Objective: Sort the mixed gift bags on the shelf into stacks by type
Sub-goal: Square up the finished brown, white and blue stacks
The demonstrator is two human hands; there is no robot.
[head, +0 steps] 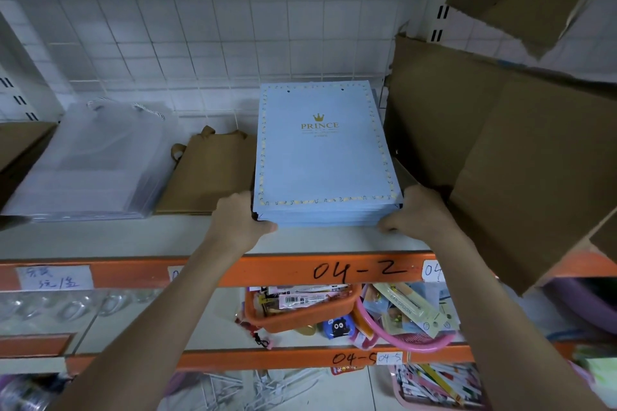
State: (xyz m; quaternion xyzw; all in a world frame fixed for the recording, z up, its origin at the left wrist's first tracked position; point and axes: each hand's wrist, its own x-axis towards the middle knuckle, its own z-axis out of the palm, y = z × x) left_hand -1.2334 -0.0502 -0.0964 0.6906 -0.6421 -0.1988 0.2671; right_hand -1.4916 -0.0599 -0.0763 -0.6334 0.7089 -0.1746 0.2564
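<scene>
Gripping the near corners of the blue "PRINCE" gift bag stack on the shelf, left hand curled round the near-left corner, right hand round the near-right, likely squaring the pile. Lying just left: the brown paper bags, then the clear plastic bags farther left, cardboard box crowding the right. Probably calling next for nudging edges flush without pushing into the neighbours.

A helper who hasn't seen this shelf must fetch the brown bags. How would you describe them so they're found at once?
Find the orange shelf beam marked 04-2. On the shelf above it, the brown paper bags lie flat between the clear plastic bags and the blue PRINCE stack. They alone are plain kraft brown with brown loop handles.
</scene>
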